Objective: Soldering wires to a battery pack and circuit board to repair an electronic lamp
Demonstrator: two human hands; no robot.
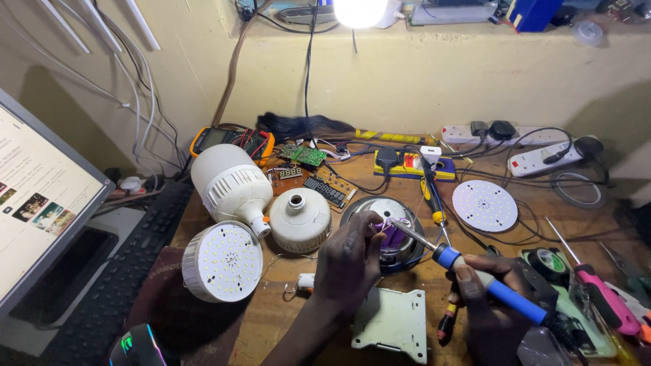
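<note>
Here the left hand pinches a purple part over the round housing; the right hand, fingers closed around the soldering iron, touches its tip there. Bulbs lie left.

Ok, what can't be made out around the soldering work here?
- Head view: the soldering iron tip's contact point is hidden behind the left hand.
- What that hand pinches: only purple wires show.
- The right hand is partly cut off by the bottom edge.
- Circuit boards: parts too small.
</note>
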